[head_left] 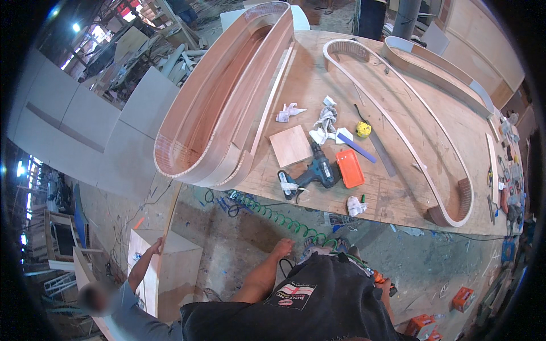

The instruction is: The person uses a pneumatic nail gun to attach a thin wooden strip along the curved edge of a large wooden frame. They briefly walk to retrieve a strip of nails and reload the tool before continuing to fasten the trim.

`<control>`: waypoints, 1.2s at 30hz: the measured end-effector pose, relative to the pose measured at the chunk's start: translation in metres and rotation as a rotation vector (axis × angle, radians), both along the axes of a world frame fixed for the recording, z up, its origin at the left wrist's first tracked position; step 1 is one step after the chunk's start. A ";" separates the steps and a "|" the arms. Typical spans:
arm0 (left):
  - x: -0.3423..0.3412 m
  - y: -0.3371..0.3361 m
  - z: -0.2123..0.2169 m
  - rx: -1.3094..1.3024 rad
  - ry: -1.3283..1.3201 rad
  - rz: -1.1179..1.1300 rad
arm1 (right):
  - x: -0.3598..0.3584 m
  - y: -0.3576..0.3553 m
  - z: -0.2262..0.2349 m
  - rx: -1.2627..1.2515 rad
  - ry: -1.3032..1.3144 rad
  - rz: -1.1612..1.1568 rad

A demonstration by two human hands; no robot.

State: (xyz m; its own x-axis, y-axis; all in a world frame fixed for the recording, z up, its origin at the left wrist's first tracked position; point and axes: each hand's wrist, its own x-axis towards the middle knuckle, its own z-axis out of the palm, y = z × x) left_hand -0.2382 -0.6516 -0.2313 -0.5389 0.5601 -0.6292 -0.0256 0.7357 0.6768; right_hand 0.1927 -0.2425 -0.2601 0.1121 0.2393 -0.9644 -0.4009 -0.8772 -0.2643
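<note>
the green coiled air hose (278, 219) lies on the dusty floor just below the plywood workbench (398, 199), its long axis slanting from upper left down to lower right, toward the feet. the left hand (282, 248) hangs nearest it, just below the coils, empty with fingers loosely curled. the right hand (385, 284) is low at the hip against something orange; whether it grips it i cannot tell. the long oval bent-plywood frame (227, 96) on the bench holds nothing. a co-worker's hand (154, 246) grips a thin wood strip (170, 221).

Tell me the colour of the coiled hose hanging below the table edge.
Green; the coiled hose shows best in the head view.
</note>
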 end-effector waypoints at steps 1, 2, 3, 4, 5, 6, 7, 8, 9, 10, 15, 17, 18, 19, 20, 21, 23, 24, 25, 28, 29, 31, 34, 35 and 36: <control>0.001 -0.001 0.008 -0.022 -0.053 0.068 | -0.001 0.001 -0.003 -0.004 0.008 0.007; 0.011 -0.009 0.012 -0.049 -0.121 0.162 | -0.003 0.004 0.000 -0.012 -0.007 0.046; 0.007 -0.007 0.014 -0.078 -0.179 0.202 | -0.002 0.004 -0.002 -0.010 0.007 0.039; 0.003 -0.005 0.016 -0.106 -0.238 0.242 | -0.002 0.003 -0.005 -0.012 0.023 0.031; 0.001 -0.003 0.018 -0.094 -0.183 0.219 | 0.001 0.003 -0.006 -0.006 0.031 0.029; 0.002 -0.006 0.015 -0.088 -0.130 0.206 | 0.001 0.003 -0.007 -0.005 0.034 0.033; 0.004 -0.008 0.012 -0.081 -0.078 0.193 | -0.001 0.003 -0.010 -0.016 0.054 0.041; 0.006 -0.010 0.009 -0.064 -0.055 0.227 | -0.002 0.002 -0.011 -0.001 0.026 0.044; 0.008 -0.010 0.006 -0.044 -0.030 0.259 | -0.003 0.002 -0.012 0.016 0.000 0.046; 0.008 -0.011 0.002 -0.024 -0.005 0.291 | -0.004 0.002 -0.013 0.019 -0.011 0.040; 0.005 -0.009 0.007 0.014 -0.093 0.298 | -0.004 0.002 -0.017 0.019 0.013 0.005; 0.009 -0.012 0.007 0.030 -0.108 0.279 | 0.008 0.005 -0.035 0.020 0.083 0.007; 0.012 -0.009 0.005 0.037 -0.123 0.241 | 0.028 0.007 -0.055 0.020 0.128 -0.009; 0.008 -0.003 0.003 0.042 -0.128 0.185 | 0.046 0.004 -0.069 0.019 0.183 -0.044; 0.012 -0.016 0.000 0.050 -0.137 0.229 | 0.040 0.001 -0.077 -0.011 0.220 -0.037; 0.007 -0.018 -0.007 0.069 -0.137 0.234 | 0.038 -0.004 -0.078 0.010 0.211 -0.033; 0.004 -0.021 -0.009 0.086 -0.170 0.288 | 0.021 -0.006 -0.069 0.038 0.182 0.019; -0.005 -0.006 -0.003 0.094 -0.200 0.284 | 0.019 -0.009 -0.057 0.071 0.175 0.000; -0.006 -0.002 0.002 0.087 -0.236 0.303 | 0.015 -0.012 -0.047 0.093 0.169 0.014; -0.002 -0.032 -0.043 0.224 0.483 -0.093 | -0.011 -0.024 -0.020 0.142 0.197 0.067; 0.003 -0.034 -0.046 0.214 0.543 -0.143 | -0.017 -0.023 -0.008 0.173 0.208 0.073; -0.008 -0.007 -0.012 -0.082 0.188 -0.047 | -0.016 -0.024 0.013 0.214 0.271 0.017; -0.007 -0.010 -0.005 0.003 -0.029 0.164 | -0.025 -0.029 0.024 0.357 -0.134 -0.225; -0.006 -0.010 0.004 -0.006 -0.068 0.206 | -0.048 -0.034 0.043 0.400 -0.222 -0.262; -0.001 -0.013 0.010 -0.020 -0.119 0.261 | -0.053 -0.037 0.062 0.444 -0.322 -0.282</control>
State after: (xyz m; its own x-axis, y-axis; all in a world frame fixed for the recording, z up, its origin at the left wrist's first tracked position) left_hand -0.2390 -0.6644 -0.2216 -0.5849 0.3993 -0.7060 -0.2942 0.7067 0.6434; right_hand 0.1392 -0.2791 -0.1984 0.4990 0.5289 -0.6865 -0.4404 -0.5275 -0.7265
